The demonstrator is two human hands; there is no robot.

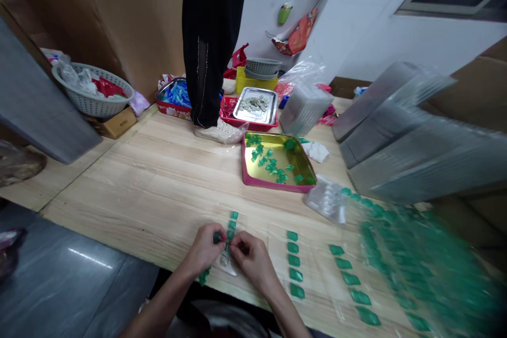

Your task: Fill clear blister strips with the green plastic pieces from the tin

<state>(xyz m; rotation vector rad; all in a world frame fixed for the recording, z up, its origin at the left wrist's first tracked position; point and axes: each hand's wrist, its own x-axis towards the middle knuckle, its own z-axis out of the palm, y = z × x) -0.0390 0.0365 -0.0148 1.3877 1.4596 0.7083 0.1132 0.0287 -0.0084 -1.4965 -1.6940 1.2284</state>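
A narrow clear plastic tray [228, 270] lies in front of me, with several small green pieces [232, 225] in a row along it. My left hand [206, 247] is closed at the tray's left side, with a dark green piece [216, 236] held in its curled fingers. From the right, my right hand [252, 257] reaches to the same row, its thumb and fingertips pinched together. What is between those fingertips is too small to make out. More green pieces [204, 276] show beneath my left wrist at the table edge.
Filled clear trays with green pieces [293, 260] lie to the right, massed and blurred at far right. Ahead is a pink-rimmed tin [279, 186] of loose green pieces. Stacked clear trays [390, 132] stand behind. A person's black-trousered leg [212, 37] and white shoe [217, 132] are on the tabletop.
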